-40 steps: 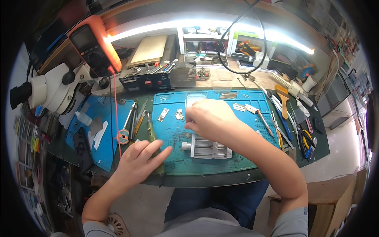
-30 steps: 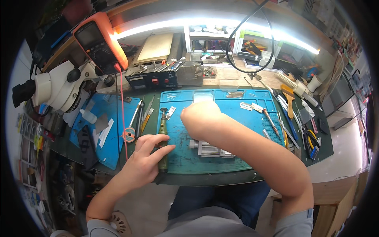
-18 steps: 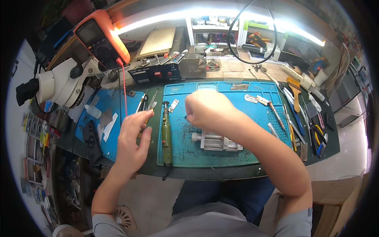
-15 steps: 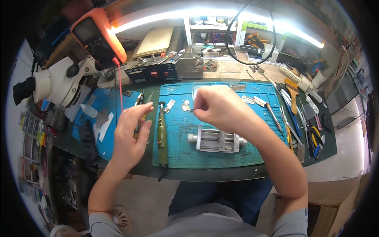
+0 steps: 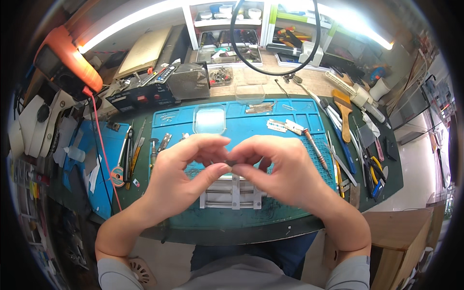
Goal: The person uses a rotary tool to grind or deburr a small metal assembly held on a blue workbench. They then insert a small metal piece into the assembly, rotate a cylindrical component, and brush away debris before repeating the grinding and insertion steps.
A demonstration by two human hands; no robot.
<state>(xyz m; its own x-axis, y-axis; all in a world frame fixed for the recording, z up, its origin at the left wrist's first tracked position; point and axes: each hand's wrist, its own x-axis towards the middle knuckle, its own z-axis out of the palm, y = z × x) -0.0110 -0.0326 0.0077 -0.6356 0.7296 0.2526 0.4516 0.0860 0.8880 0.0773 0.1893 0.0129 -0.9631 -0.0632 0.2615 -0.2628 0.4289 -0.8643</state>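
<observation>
Above the middle of the blue-green work mat (image 5: 285,203), my hands meet at their fingertips. My right hand (image 5: 282,162) pinches a small dark piece (image 5: 230,163) between thumb and fingers. My left hand (image 5: 176,166) is curled from the other side, its thumb tip against the same piece; its index finger arches above. What the piece is cannot be made out. Just below lies a silver metal clamping fixture (image 5: 232,199) with rods, partly covered by my hands. Behind my left hand shows the tip of a green rotary tool (image 5: 153,147); its body is hidden.
A clear plastic box (image 5: 209,120) sits at the mat's back. Metal blades (image 5: 285,125) and a pen-shaped tool (image 5: 316,152) lie at right, beside a brush (image 5: 344,108) and pliers (image 5: 377,169). An orange multimeter (image 5: 67,63) stands far left, its red lead (image 5: 99,140) hanging down.
My right hand has lowered and my left hand has moved right, so both now meet over the fixture. A small dark piece now shows between them. The head view has shifted.
</observation>
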